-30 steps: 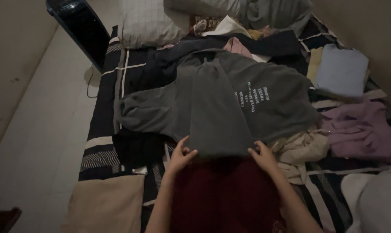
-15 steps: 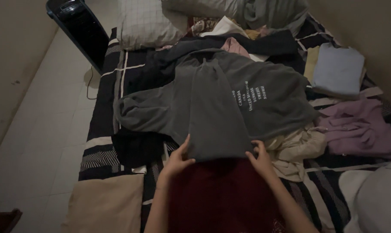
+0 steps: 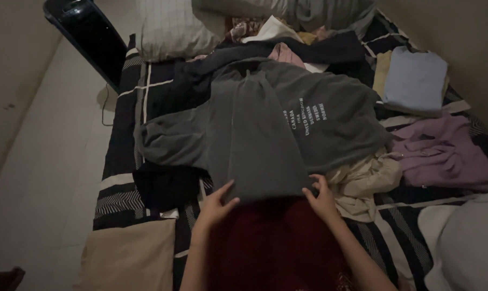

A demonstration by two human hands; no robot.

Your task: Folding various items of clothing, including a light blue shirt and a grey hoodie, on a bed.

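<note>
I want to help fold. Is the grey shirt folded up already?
Partly folded: grey shirt has one side flapped over its middle, the rest spread; both hands, left and right, hold its hem.

Left hand crept slightly right along near hem of grey sweatshirt, thumb now lifted over cloth edge. Right hand eased slightly left and nearer; hands closer together. Folded near panel of sweatshirt narrower, edges tucked straighter. Whole scene sits slightly lower in view.
</note>
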